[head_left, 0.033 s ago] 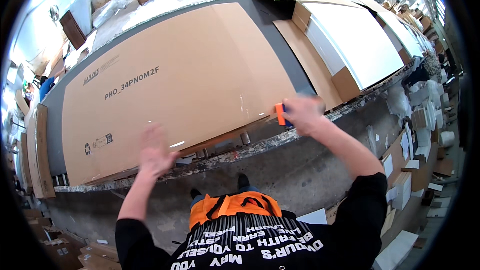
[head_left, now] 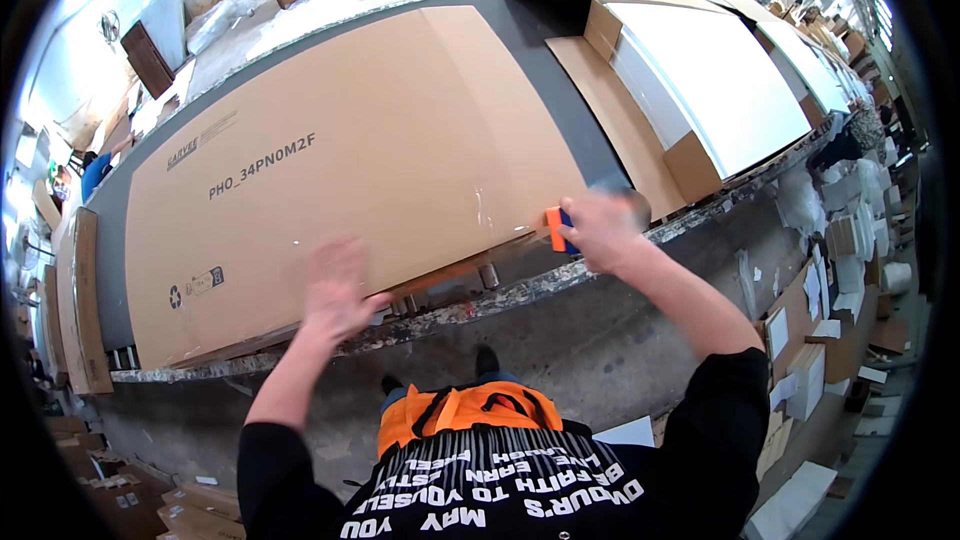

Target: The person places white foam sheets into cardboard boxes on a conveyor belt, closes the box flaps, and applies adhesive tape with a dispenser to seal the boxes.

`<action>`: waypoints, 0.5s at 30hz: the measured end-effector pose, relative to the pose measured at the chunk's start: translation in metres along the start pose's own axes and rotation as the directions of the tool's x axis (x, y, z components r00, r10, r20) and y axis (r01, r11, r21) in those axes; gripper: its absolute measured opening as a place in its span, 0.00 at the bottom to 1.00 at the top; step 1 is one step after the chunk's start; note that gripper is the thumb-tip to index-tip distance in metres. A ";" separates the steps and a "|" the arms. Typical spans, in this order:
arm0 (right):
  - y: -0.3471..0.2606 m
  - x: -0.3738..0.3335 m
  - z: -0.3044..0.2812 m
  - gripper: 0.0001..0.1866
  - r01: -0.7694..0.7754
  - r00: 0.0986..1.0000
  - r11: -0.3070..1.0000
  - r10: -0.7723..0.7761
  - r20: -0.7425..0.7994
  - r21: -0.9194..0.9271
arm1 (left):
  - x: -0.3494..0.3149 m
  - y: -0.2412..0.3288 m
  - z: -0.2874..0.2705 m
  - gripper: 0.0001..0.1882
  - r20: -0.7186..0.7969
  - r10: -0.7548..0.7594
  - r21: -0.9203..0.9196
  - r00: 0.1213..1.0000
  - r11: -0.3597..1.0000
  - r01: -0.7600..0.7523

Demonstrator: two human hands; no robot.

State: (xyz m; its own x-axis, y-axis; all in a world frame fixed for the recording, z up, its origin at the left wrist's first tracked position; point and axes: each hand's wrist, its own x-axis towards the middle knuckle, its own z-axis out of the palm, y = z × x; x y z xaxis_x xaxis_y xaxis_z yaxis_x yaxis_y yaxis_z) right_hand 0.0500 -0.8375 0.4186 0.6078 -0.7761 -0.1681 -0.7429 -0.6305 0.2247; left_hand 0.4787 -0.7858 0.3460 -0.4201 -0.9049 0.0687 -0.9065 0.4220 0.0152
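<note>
A large flat cardboard box (head_left: 400,130) lies closed on the roller conveyor in front of me. My left hand (head_left: 340,290) is over its near edge, left of the middle, with the fingers stretched out, the thumb apart and nothing held. Motion blurs the fingers a little, so I cannot tell if they press on the cardboard. At the box's near right corner, my right hand (head_left: 602,232) is wrapped round an orange and blue tape dispenser (head_left: 556,228). A round, blurred roll shows beyond the knuckles.
Right of the box, an opened carton (head_left: 693,168) holds a white panel (head_left: 715,80). Another cardboard box (head_left: 84,305) stands at the left end. Metal rollers (head_left: 488,276) show under the near edge. Cardboard and white offcuts (head_left: 800,380) lie on the right. A person in blue (head_left: 95,175) is far left.
My left hand has moved right along the box's near edge. My right hand, with the tape dispenser, has shifted very slightly left.
</note>
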 end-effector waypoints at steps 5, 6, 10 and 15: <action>-0.029 0.013 0.000 0.07 -0.047 0.998 0.998 0.046 -0.048 -0.031 | 0.133 0.130 0.016 0.48 0.000 0.153 -0.089 0.988 0.984 -0.152; -0.038 0.017 -0.004 0.07 -0.070 0.998 0.997 0.069 -0.011 -0.039 | 0.140 0.139 0.016 0.48 0.023 0.151 -0.058 0.988 0.987 -0.150; -0.102 0.044 -0.005 0.11 -0.048 0.994 0.851 0.092 0.058 -0.523 | 0.155 0.151 0.059 0.50 -0.088 0.129 0.309 0.988 0.946 -0.096; -0.118 0.010 0.037 0.14 0.547 0.650 0.682 0.020 0.760 -0.485 | 0.160 0.169 0.024 0.55 0.024 0.060 0.046 0.998 0.997 -0.061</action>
State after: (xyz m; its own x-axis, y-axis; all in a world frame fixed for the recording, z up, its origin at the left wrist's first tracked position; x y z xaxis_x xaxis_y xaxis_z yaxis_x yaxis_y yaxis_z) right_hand 0.1338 -0.7713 0.3544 0.1671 -0.5255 -0.8342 -0.0386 -0.8489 0.5271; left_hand 0.2574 -0.8611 0.3361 -0.4745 -0.8791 0.0452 -0.8802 0.4734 -0.0348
